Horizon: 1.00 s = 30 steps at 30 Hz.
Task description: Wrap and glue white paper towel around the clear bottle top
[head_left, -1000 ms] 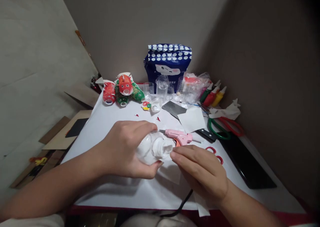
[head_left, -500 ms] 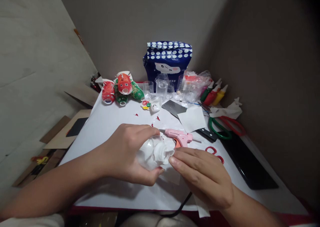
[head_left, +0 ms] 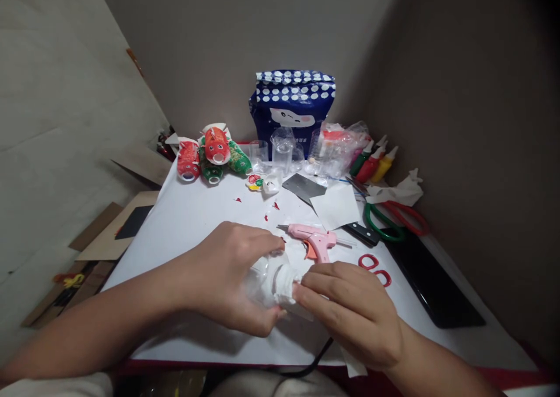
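A clear plastic bottle lies tilted in my left hand, with its neck towards the right. The thumb and fingers curl round its body from the left. White, paper-like material covers the neck; its exact kind is unclear. My right hand presses its fingertips together against the neck's end, and the thumb is hidden. Just beyond the bottle, a pink glue gun rests on the white tabletop. Red-handled scissors lie beyond my right hand, their blades out of sight.
Red and green fish-like figures stand at the back left. Clear plastic cups stand before a blue bag. Paint bottles, larger scissors and a black flat object lie right. A black cable crosses the front edge.
Both hands have moved slightly lower with the bottle. Its neck has turned more towards my right hand, whose fingertips now cover the end. More of the glue gun shows.
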{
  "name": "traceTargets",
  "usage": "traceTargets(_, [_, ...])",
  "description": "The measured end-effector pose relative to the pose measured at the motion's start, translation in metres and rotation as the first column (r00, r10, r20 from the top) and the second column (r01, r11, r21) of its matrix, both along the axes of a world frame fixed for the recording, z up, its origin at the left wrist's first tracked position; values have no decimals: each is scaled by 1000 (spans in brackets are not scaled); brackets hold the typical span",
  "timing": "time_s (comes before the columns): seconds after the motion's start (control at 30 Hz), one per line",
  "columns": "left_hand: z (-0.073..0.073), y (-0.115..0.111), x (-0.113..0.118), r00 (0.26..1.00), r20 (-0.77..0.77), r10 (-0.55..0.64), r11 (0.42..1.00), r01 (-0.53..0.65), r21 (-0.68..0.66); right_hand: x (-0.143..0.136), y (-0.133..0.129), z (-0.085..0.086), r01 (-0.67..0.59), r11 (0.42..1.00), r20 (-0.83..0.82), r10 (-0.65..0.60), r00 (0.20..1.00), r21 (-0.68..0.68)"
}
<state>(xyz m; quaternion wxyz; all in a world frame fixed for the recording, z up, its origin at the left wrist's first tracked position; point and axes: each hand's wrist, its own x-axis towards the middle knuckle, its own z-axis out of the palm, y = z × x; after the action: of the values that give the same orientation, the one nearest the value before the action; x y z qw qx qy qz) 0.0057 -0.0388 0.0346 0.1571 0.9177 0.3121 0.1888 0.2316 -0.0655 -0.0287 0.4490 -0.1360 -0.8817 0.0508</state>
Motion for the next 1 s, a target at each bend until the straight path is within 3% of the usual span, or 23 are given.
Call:
traceTargets(0.23, [4,-1,-2,995,-89,-37,990,24,-139,-7,-3,-6,8,999,41,-10,999,48])
traceTargets(0.4, [1,-2,-2,997,-62,-38,985,27,-168,-8,-4,-8,50,997,11,-51,999,59])
traceTargets(0.7, [-13,4,2,999,50,21,997,-25,72,-11,-3,-5,202,976,-122,-211,970,-79])
traceTargets(1.0, [-16,2,6,995,86,39,989,-51,136,-12,-2,1,166,972,-132,-189,973,-167])
